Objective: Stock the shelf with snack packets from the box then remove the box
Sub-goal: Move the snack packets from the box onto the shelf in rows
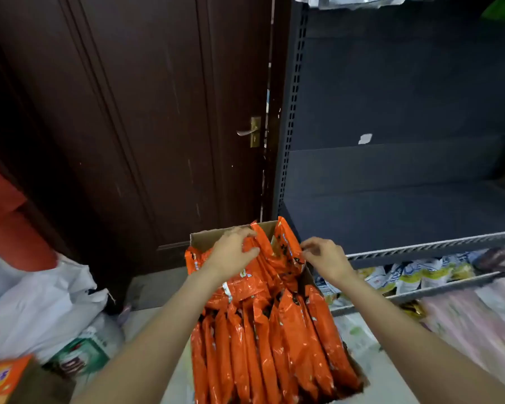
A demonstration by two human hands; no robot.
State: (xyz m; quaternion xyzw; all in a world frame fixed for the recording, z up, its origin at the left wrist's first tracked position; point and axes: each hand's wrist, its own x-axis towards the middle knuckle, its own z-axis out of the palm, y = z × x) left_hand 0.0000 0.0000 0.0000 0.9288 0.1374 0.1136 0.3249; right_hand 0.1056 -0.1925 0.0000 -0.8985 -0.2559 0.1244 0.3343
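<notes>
An open cardboard box [207,236] stands on the floor in front of me, packed with several orange snack packets [274,345] standing on edge. My left hand [231,253] reaches into the far end of the box, its fingers curled over the tops of the orange packets there. My right hand [324,256] pinches the edge of one raised orange packet [286,249] at the box's far right corner. The dark grey metal shelf [391,217] to the right of the box is bare.
A dark brown door [158,112] with a brass handle [250,132] stands behind the box. White plastic bags [41,301] lie at the left. A lower shelf [420,275] holds white, yellow and blue packets. A pink patterned cloth [464,330] lies at the right.
</notes>
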